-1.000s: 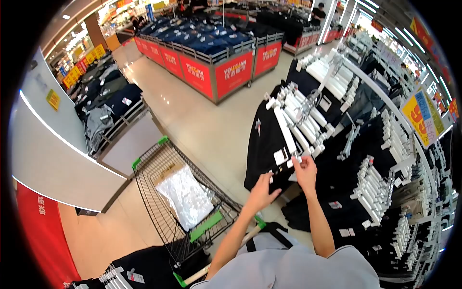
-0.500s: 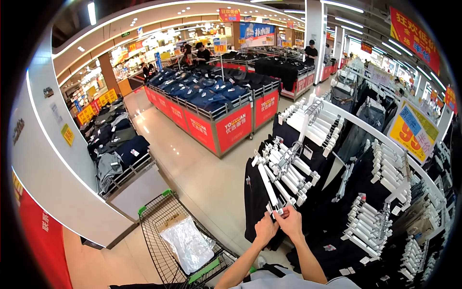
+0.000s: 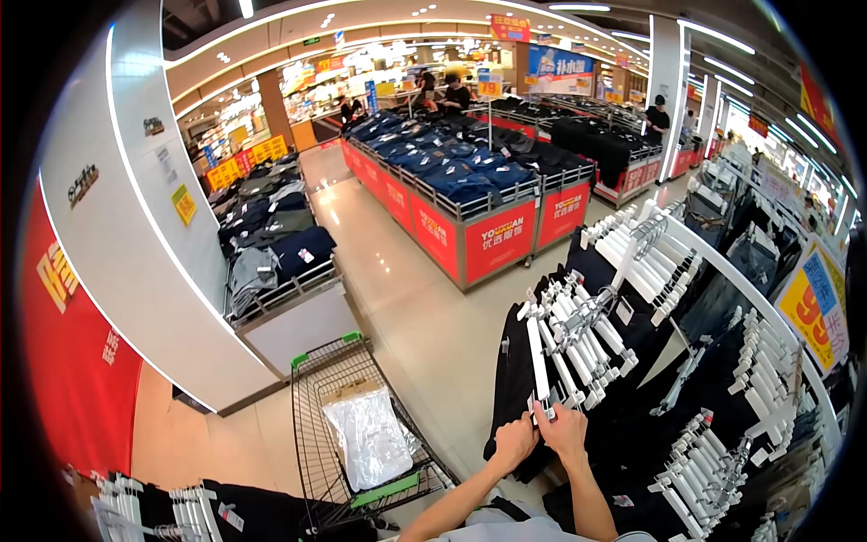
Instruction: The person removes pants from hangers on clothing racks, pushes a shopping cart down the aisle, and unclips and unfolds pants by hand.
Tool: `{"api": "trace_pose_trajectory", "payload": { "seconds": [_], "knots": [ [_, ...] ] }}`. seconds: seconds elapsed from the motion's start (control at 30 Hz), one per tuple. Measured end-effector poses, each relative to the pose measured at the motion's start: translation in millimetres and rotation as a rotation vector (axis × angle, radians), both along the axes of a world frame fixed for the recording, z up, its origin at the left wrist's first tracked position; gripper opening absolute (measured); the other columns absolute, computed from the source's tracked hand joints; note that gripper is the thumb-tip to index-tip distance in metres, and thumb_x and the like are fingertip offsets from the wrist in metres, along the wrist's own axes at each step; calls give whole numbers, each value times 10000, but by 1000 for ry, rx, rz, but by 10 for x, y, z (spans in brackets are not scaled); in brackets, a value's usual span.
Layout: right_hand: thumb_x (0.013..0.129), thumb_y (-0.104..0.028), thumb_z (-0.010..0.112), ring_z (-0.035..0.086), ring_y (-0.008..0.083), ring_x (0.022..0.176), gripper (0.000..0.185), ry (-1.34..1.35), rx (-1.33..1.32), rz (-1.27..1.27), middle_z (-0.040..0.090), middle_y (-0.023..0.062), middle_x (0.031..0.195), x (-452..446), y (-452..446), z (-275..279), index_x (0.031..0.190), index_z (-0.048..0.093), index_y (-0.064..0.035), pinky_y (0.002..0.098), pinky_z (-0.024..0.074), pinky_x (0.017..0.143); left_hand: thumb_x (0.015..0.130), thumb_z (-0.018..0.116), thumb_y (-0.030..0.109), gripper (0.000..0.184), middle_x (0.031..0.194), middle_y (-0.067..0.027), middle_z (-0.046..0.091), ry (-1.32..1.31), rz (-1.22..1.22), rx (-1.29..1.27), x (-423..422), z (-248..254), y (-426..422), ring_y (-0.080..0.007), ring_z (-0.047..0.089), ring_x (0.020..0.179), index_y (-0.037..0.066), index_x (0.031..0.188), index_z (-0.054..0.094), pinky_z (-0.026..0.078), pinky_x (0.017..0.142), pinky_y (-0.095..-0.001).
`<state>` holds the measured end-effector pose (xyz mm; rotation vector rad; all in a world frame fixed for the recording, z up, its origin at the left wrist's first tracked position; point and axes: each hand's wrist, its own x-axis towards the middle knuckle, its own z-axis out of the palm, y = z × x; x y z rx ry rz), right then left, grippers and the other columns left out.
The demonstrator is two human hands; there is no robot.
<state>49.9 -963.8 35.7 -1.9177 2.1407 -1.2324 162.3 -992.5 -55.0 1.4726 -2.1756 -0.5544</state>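
At the near end of a rack, my left hand (image 3: 516,441) is closed on the edge of black trousers (image 3: 512,384). Right beside it, my right hand (image 3: 564,427) has its fingers pinched at the lower end of a white clip hanger (image 3: 538,361). The fingers hide the exact grip on the cloth and clip. Several more white hangers (image 3: 587,339) crowd together just beyond, with black garments hanging under them. Both hands stay close together, almost touching.
A wire shopping cart (image 3: 312,425) stands to my left with a clear plastic-wrapped package (image 3: 368,438) in it. Ahead is a red-sided bin (image 3: 474,242) piled with jeans. More racked trousers with hangers (image 3: 700,474) are on the right. A white pillar (image 3: 153,244) stands left.
My view has turned left, so the scene sits further right and more of the left pillar and a lower-left rack show. Both hands remain at the same hanger end.
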Motion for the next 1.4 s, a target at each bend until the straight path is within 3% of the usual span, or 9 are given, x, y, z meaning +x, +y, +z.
{"api": "trace_pose_trajectory", "payload": {
  "seconds": [0.37,0.4,0.63,0.77,0.87,1.0,1.17,1.33,1.4],
  "knots": [
    [925,-371,678,613,437,550,464,26,81,-25,588,221,568,-99,24,-68,635,594,-18,515,467,527,852,708,290,398,722,-189,709,-81,12,-13,106,-111,-52,-371,712,653,31,1147,645,582,601,-467],
    [925,-371,678,613,437,550,464,26,83,-27,588,221,568,-108,53,-37,635,594,-18,515,467,527,844,738,298,315,682,-154,702,-92,6,-104,129,-131,-47,-325,715,612,38,969,611,568,541,-425],
    [958,-455,624,633,453,616,538,-65,170,-107,611,235,603,-159,190,177,679,607,5,531,476,584,871,708,284,337,712,-180,706,-48,-2,-84,294,-254,-76,-357,714,645,18,1063,628,577,581,-448],
    [936,-534,623,671,489,701,521,119,341,-195,681,245,706,-88,337,549,881,654,-17,569,529,685,880,699,275,390,739,-198,708,-53,-31,-54,407,-114,-11,-367,712,659,6,1156,634,579,604,-463],
    [870,-446,739,673,423,883,490,322,420,-211,665,212,935,16,461,913,1035,578,-14,505,550,703,883,694,275,402,736,-194,707,-40,-49,-38,443,-21,38,-367,711,656,-4,1165,634,578,601,-462],
    [872,-298,749,613,375,927,331,307,11,31,605,169,914,221,131,1363,950,585,-22,449,522,740,884,694,276,397,731,-187,706,-24,-77,-72,452,-66,71,-368,710,656,-11,1153,637,575,595,-459],
    [899,-259,700,642,360,904,261,517,-56,231,640,169,932,124,-1226,789,968,633,-17,463,536,791,888,684,273,354,793,-217,717,-7,-104,24,395,88,224,-382,720,718,-8,1101,648,582,645,-476],
    [882,-181,650,730,347,980,221,630,539,31,733,192,1057,318,-1964,597,1003,746,-22,461,602,770,887,681,287,347,794,-218,717,36,-93,44,393,51,336,-394,717,730,0,1080,654,586,662,-480],
    [879,-167,638,733,341,997,230,637,575,-1,735,193,1091,354,-2039,576,1017,761,-29,457,606,771,886,682,289,348,785,-215,713,50,-103,41,437,91,383,-393,715,727,-2,1075,657,586,658,-478]
  ]
}}
